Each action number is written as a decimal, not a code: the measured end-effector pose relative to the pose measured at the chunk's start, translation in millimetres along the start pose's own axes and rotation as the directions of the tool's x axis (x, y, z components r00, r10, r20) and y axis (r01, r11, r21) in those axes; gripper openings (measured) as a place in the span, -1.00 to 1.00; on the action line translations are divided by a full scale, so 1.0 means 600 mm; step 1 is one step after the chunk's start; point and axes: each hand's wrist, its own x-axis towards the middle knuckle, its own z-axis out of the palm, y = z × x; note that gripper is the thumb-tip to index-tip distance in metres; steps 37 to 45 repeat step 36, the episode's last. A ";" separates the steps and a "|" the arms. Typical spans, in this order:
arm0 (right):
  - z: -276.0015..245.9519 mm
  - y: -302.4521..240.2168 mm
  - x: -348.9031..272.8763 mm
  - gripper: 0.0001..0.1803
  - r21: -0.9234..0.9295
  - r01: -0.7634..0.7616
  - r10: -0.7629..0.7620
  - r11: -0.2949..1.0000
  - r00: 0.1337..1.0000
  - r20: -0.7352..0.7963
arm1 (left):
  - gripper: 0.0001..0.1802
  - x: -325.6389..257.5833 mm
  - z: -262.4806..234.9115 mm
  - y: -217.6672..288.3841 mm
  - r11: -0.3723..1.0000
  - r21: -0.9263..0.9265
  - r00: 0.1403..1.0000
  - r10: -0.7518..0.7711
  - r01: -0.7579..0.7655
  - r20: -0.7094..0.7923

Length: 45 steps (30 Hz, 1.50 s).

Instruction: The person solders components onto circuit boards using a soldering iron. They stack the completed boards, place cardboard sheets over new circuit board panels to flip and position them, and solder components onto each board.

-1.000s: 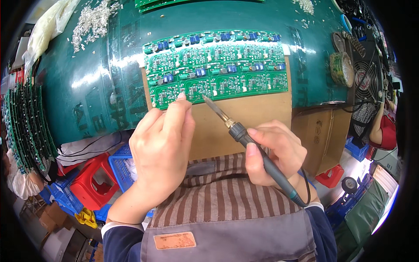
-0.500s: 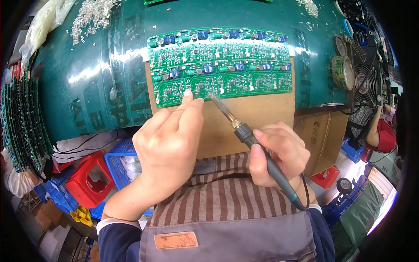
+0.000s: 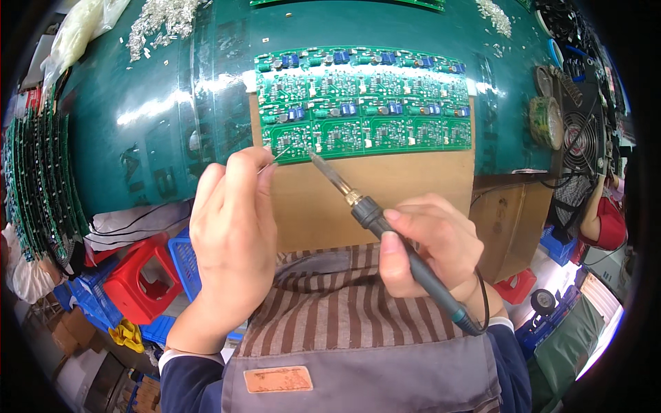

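A green circuit board panel (image 3: 337,131) with rows of blue and green parts lies on a brown cardboard sheet (image 3: 358,199). My right hand (image 3: 437,244) grips a soldering iron (image 3: 413,265) like a pen. Its tip points up and left, close to the panel's near edge; whether it touches cannot be told. My left hand (image 3: 237,213) is at the panel's near left corner, thumb and forefinger pinched on a thin silvery solder wire (image 3: 281,154). The wire's free end slants toward the board.
Many boards stand in a stack (image 3: 41,179) at the left. Small clear parts (image 3: 162,24) lie heaped on the green mat (image 3: 193,131). A tape roll (image 3: 544,122) and a black fan (image 3: 580,131) are at the right. A red stool (image 3: 141,279) stands below left; another person (image 3: 606,220) is at far right.
My left hand has shifted left along the near edge, and the wire in its pinch now shows. The iron has moved slightly left. The panel appears further right in view.
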 end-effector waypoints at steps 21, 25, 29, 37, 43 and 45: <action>0.018 -0.007 0.004 -0.81 -0.106 0.095 -0.087 0.990 0.993 0.080 | -0.77 -0.010 0.011 -0.019 0.996 0.047 0.995 0.084 -0.081 -0.048; 0.016 -0.005 0.006 -0.81 -0.082 0.069 -0.062 0.994 0.995 0.084 | -0.76 -0.008 0.011 -0.017 0.993 0.079 0.995 0.092 -0.089 -0.035; 0.005 0.004 0.003 -0.80 -0.018 0.048 -0.048 0.999 0.999 0.012 | -0.78 -0.005 0.008 -0.015 0.992 0.084 0.995 0.097 -0.094 -0.030; -0.095 0.041 -0.054 -0.76 -0.199 -0.334 0.228 0.921 0.879 -0.420 | -0.80 0.003 0.007 -0.017 0.994 -0.083 0.997 0.074 -0.073 0.005; -0.095 0.041 -0.054 -0.76 -0.199 -0.334 0.228 0.921 0.879 -0.420 | -0.80 0.003 0.007 -0.017 0.994 -0.083 0.997 0.074 -0.073 0.005; -0.095 0.041 -0.054 -0.76 -0.199 -0.334 0.228 0.921 0.879 -0.420 | -0.80 0.003 0.007 -0.017 0.994 -0.083 0.997 0.074 -0.073 0.005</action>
